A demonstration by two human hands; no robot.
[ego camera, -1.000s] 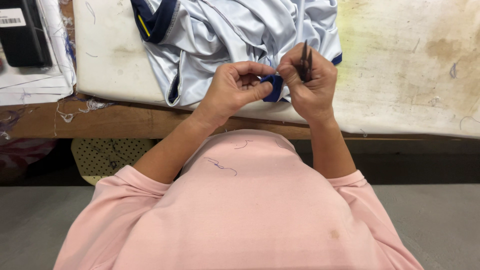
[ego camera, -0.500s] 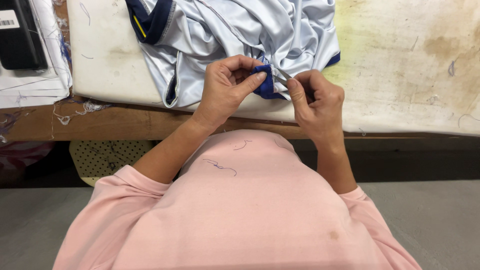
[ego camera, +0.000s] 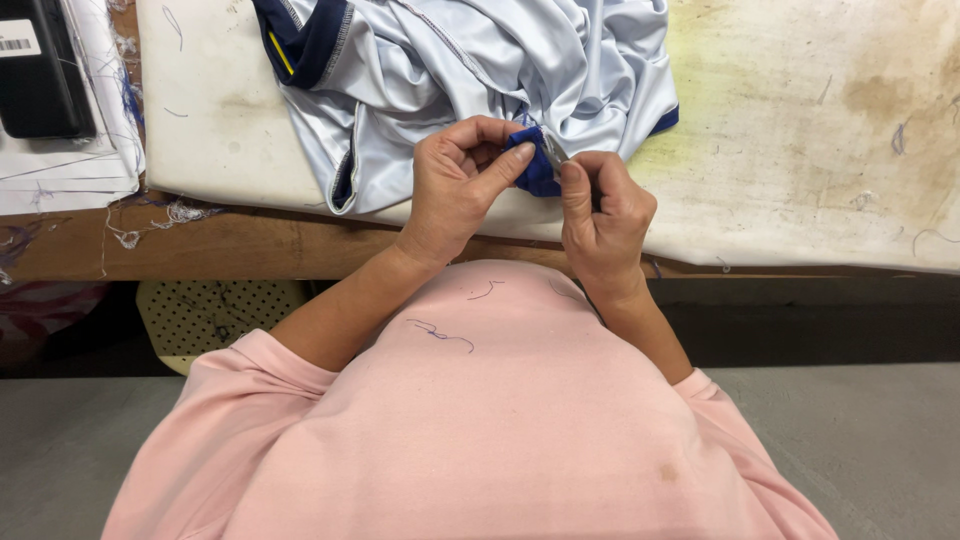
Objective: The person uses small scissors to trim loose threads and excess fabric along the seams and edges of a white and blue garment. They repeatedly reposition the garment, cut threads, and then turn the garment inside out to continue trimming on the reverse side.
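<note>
Trimming at a navy cuff on the pale jersey.

At far left a black device lies on white papers. Your left hand pinches the navy cuff of the pale grey jersey, bunched on the stained white pad. Just right, your right hand is pressed around small metal snips, tip touching the cuff.
</note>
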